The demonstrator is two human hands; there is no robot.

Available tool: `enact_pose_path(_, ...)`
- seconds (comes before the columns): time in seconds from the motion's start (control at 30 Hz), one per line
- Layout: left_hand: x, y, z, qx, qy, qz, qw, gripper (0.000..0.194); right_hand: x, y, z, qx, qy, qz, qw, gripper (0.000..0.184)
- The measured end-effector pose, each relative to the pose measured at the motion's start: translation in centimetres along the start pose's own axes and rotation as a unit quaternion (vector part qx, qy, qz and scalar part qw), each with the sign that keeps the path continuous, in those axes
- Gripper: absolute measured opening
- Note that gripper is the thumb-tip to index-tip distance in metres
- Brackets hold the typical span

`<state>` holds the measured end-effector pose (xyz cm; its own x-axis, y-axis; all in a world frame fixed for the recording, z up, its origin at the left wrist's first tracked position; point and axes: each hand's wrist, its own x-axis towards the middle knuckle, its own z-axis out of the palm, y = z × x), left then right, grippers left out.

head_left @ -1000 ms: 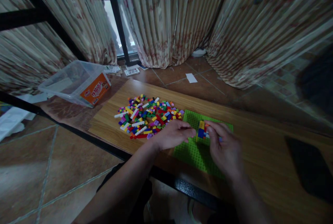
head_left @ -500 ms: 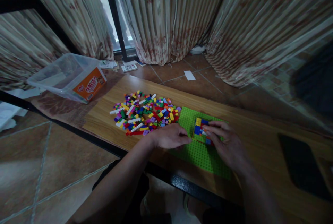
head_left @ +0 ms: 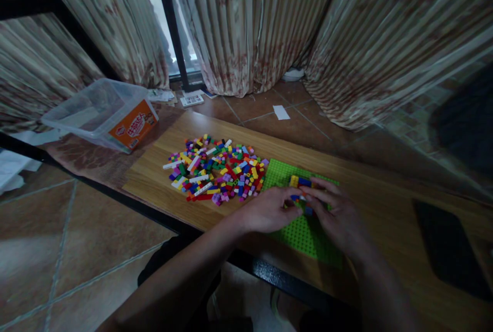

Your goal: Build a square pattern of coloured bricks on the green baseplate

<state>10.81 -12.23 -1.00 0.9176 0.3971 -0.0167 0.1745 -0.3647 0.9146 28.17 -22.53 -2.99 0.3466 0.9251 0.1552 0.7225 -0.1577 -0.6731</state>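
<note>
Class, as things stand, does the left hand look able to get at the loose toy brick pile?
Probably yes: the toy brick pile lies close by the left hand with nothing seen between, though its fingers are at the brick build on the green baseplate.

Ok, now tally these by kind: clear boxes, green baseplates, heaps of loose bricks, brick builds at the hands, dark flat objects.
Clear box: 1
Green baseplate: 1
Heap of loose bricks: 1
Brick build, partly hidden: 1
Dark flat object: 1
Total: 5
</note>
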Motion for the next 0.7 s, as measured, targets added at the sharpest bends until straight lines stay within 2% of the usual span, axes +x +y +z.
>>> enact_pose_path(0.2, -0.3, 0.99, 0.13, 0.052, -0.001, -0.047, 0.998, 0.037, 0.1, 0.07, 0.26, 0.023, 0.022, 0.011, 0.999, 0.027)
enact_pose_path(0.43, -0.3, 1.1, 0.11, 0.075, -0.01, -0.056, 0.996, 0.041, 0.22, -0.23, 0.29, 0.051, 0.057, 0.025, 0.997, 0.021)
enact_pose_path(0.7, -0.29, 0.96, 0.12, 0.073, -0.011, -0.058, 0.996, 0.042, 0.39, -0.54, 0.11, 0.037, 0.047, 0.016, 0.998, 0.021)
